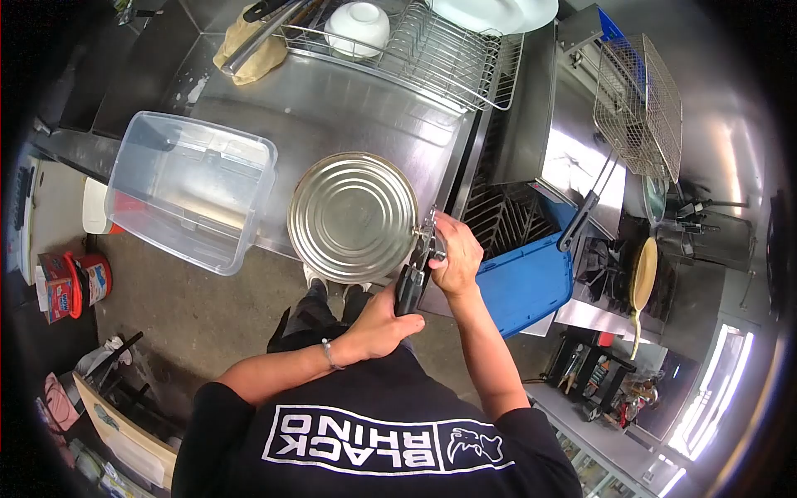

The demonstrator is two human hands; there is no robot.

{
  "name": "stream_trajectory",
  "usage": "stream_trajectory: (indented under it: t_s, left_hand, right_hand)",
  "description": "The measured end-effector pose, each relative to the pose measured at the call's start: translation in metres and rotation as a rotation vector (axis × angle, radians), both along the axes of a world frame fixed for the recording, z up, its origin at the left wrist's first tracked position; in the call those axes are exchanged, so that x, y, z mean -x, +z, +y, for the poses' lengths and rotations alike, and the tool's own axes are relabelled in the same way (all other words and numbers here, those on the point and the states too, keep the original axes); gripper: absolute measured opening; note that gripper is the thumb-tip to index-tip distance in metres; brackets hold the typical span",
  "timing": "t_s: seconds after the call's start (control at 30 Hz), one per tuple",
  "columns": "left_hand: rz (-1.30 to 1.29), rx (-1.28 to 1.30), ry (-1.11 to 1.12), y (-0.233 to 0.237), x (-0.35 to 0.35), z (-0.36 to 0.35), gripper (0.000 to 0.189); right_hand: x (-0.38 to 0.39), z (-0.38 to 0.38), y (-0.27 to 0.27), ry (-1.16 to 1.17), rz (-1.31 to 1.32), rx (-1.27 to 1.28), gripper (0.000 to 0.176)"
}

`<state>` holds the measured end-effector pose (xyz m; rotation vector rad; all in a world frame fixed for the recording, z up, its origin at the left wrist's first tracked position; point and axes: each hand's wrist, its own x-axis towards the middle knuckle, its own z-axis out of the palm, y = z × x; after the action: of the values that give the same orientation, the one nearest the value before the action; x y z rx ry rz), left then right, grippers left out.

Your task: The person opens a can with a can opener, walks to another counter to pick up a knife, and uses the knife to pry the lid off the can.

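Note:
A large metal can (353, 217) with a ridged lid stands at the front edge of the steel counter, seen from above. A can opener (413, 280) with black handles is clamped on the right side of its rim. My left hand (380, 325) is closed around the handles. At the opener's head, my right hand (457, 255) has its fingers closed on the turning knob, which they partly hide. The lid lies in place across the can. Left of the can sits a clear plastic tub (187, 187), close to it.
Behind the can is a wire dish rack (432, 58) with a white bowl (357, 30). A blue lid (527, 286) lies to the right, beside a grill grate (506, 220). Farther right are a fry basket (639, 104) and a pan (643, 274). Red tubs (91, 278) stand at left.

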<state>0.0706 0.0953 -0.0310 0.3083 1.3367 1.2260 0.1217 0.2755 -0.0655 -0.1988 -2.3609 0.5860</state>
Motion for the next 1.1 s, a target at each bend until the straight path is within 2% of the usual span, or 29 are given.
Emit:
stream_trajectory:
  t_s: [0.03, 0.1, 0.17, 0.23, 0.27, 0.3, 0.37, 0.4, 0.43, 0.5, 0.53, 0.57, 0.63, 0.7, 0.77, 0.8, 0.83, 0.93, 1.1]
  left_hand:
    - [0.000, 0.004, 0.004, -0.001, -0.001, -0.001, 0.053]
    - [0.157, -0.041, 0.003, -0.004, 0.001, -0.004, 0.052]
    - [0.226, -0.054, -0.019, -0.005, 0.001, -0.011, 0.051]
    - [0.300, -0.075, -0.034, -0.004, 0.003, -0.014, 0.051]
    - [0.264, -0.079, -0.039, -0.002, 0.004, -0.016, 0.044]
    - [0.228, -0.082, -0.043, -0.001, 0.006, -0.017, 0.037]
    - [0.231, -0.080, -0.051, 0.003, 0.010, -0.019, 0.036]
    - [0.234, -0.076, -0.058, 0.003, 0.011, -0.020, 0.035]
    - [0.232, -0.077, -0.055, 0.001, 0.010, -0.021, 0.035]
    - [0.240, -0.030, -0.099, -0.005, 0.009, -0.022, 0.049]
    - [0.240, -0.032, -0.098, -0.007, 0.009, -0.022, 0.049]
    - [0.271, -0.062, -0.083, -0.009, 0.008, -0.022, 0.048]
    - [0.297, -0.087, -0.068, -0.009, 0.008, -0.024, 0.048]
    - [0.296, -0.078, -0.094, -0.007, 0.011, -0.023, 0.047]
    - [0.287, -0.083, -0.092, -0.006, 0.012, -0.023, 0.046]
    - [0.280, -0.089, -0.093, -0.005, 0.013, -0.022, 0.046]
    - [0.279, -0.088, -0.091, -0.003, 0.013, -0.022, 0.046]
    - [0.197, -0.061, -0.103, -0.001, 0.015, -0.023, 0.047]
    - [0.276, -0.104, -0.081, -0.008, 0.010, -0.025, 0.043]
  right_hand:
    - [-0.002, -0.006, 0.001, 0.004, 0.000, 0.004, 0.066]
    - [-0.004, -0.018, 0.006, -0.127, -0.143, 0.314, 0.059]
    - [-0.002, -0.029, 0.014, -0.205, -0.167, 0.330, 0.057]
    - [-0.002, -0.034, 0.019, -0.442, -0.471, 0.831, 0.059]
    - [0.002, -0.030, 0.020, -0.445, -0.487, 1.069, 0.066]
    - [0.004, -0.027, 0.026, -0.445, -0.486, 1.068, 0.066]
    - [0.003, -0.018, 0.044, -0.270, -0.602, 1.635, 0.069]
    - [0.001, -0.014, 0.045, -0.253, -0.685, 1.496, 0.055]
    - [0.000, -0.019, 0.045, -0.253, -0.688, 1.494, 0.055]
    - [-0.002, -0.034, 0.049, -0.385, -0.281, 0.609, 0.040]
    - [-0.011, -0.034, 0.042, -0.255, -0.196, 0.505, 0.047]
    - [-0.023, -0.022, 0.022, -0.028, -0.102, 0.237, 0.061]
    - [-0.028, -0.030, 0.010, 0.075, -0.122, 0.076, 0.073]
    - [-0.029, -0.029, 0.000, 0.053, -0.133, 0.036, 0.070]
    - [-0.026, -0.024, -0.015, 0.017, -0.028, -0.087, 0.073]
    - [-0.023, -0.026, -0.020, 0.023, 0.037, -0.011, 0.080]
    - [-0.023, -0.027, -0.023, 0.025, 0.036, -0.009, 0.080]
    - [-0.022, -0.031, -0.030, -0.016, 0.087, -0.021, 0.077]
    - [-0.016, -0.031, -0.025, -0.084, 0.088, -0.038, 0.071]
